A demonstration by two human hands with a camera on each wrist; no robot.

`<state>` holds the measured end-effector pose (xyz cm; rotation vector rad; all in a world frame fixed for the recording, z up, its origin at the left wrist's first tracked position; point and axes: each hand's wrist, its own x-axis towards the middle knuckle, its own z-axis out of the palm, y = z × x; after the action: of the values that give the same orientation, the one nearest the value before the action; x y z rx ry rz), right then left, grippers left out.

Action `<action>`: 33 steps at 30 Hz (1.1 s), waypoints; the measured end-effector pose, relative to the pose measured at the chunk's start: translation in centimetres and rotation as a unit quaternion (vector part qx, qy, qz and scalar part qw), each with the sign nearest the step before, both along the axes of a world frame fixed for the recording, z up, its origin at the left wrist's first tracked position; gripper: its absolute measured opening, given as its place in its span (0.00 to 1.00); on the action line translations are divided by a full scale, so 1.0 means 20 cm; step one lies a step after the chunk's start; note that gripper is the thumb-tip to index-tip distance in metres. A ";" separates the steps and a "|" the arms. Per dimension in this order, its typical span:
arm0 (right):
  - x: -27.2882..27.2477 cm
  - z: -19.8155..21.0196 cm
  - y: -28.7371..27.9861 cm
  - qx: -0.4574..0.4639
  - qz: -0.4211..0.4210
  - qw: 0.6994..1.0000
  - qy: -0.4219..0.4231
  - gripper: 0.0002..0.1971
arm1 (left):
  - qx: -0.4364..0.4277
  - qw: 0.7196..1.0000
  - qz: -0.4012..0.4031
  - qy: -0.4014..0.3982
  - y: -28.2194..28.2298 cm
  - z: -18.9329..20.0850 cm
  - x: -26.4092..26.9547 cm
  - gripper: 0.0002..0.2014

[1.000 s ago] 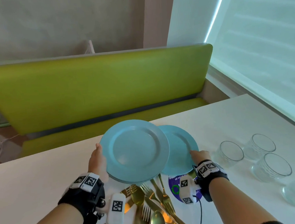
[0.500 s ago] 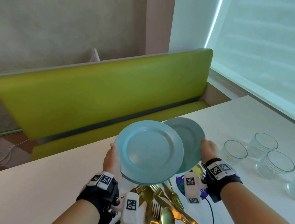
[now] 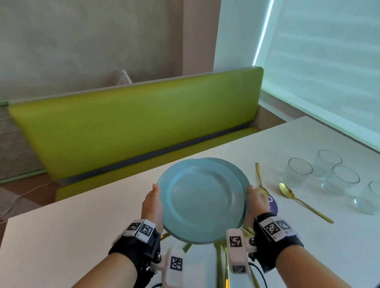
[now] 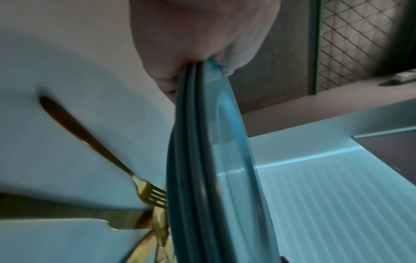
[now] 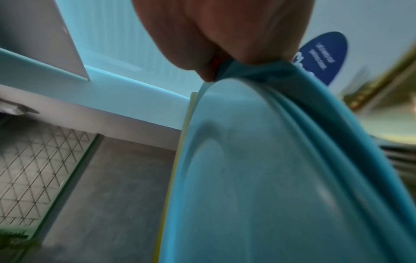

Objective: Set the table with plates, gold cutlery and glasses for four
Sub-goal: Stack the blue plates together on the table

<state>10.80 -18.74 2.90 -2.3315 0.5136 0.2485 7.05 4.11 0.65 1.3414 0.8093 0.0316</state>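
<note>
The setting has barely begun: as far as the head view shows, no place is laid on the desk (image 3: 61, 224), and plates, cutlery and glasses are each still bunched together.

Going from the left, the left hand (image 3: 152, 207) grips the left rim of a stack of blue plates (image 3: 200, 199), thumb over the top edge and fingers hidden beneath. The left wrist view shows several rims edge-on in that grip; three seem likely, but the exact count cannot be told. The stack is held clear of the desk, tilted a little toward the person, above a heap of gold cutlery (image 3: 224, 275) that lies near the desk's front edge, partly hidden by the plates and blurred. A gold fork (image 4: 148, 192) and a knife blade show in the left wrist view just beside the lifted rims.

The right hand (image 3: 256, 199) holds the opposite rim, where a lower plate sticks out slightly to the right, so the stack is not squared up. Just right of that hand lie two gold spoons (image 3: 302, 202) on the desk, apart from the heap, beside a blue round sticker (image 3: 272, 203). Farther right, four clear glasses (image 3: 339, 179) stand upright in a loose cluster near the window side.

What remains, by this judgement, is nearly everything: spreading the plates to four places, then sharing out cutlery and glasses.
</note>
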 end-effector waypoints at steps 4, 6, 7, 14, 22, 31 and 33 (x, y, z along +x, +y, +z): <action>-0.19 -0.04 0.13 -0.026 -0.004 1.000 0.008 0.21 | 0.127 0.992 -0.024 -0.008 0.12 -0.01 -0.14 0.25; -0.26 -0.07 0.18 0.007 -0.016 1.000 -0.002 0.18 | 0.167 0.985 -0.039 0.000 0.18 -0.02 -0.20 0.25; -0.30 -0.07 0.23 0.034 -0.019 0.999 -0.012 0.18 | 0.178 0.983 -0.047 0.006 0.21 -0.03 -0.23 0.25; -0.46 -0.18 0.51 0.314 -0.135 0.939 0.030 0.23 | 0.204 0.976 -0.066 0.047 0.46 -0.13 -0.42 0.26; -0.56 -0.36 0.90 0.274 0.037 0.957 0.089 0.22 | 0.258 0.955 -0.062 0.133 0.79 -0.26 -0.65 0.26; -0.63 -0.46 1.19 0.216 0.152 0.954 0.144 0.22 | 0.244 0.946 -0.048 0.209 1.11 -0.36 -0.86 0.30; -0.63 -0.47 1.23 0.222 0.153 0.952 0.143 0.24 | 0.244 0.945 -0.047 0.214 1.15 -0.36 -0.87 0.30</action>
<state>-1.71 5.92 -6.47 -1.9296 0.1980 0.7748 -10.45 27.10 -6.64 1.8937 1.1500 -0.1500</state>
